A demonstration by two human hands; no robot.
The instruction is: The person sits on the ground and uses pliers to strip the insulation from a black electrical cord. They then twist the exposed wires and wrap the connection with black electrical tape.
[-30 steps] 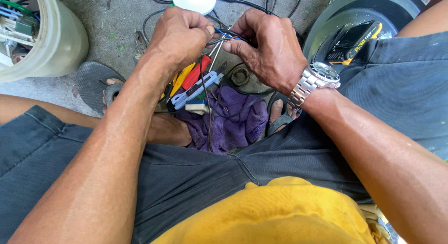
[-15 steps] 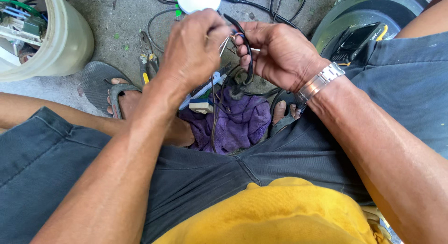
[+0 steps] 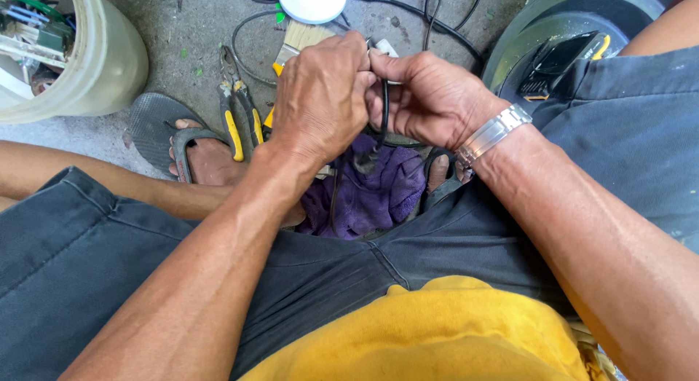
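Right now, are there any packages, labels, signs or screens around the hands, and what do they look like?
Handheld meter: upper right, lying in a round dark tub; black body with yellow edge and a dark screen, too small to read.
Round white reel: top centre on the concrete, partly cut off; no label shows.
Pale bucket: upper left, holding circuit boards and wires; no label shows.
No signs or packages.
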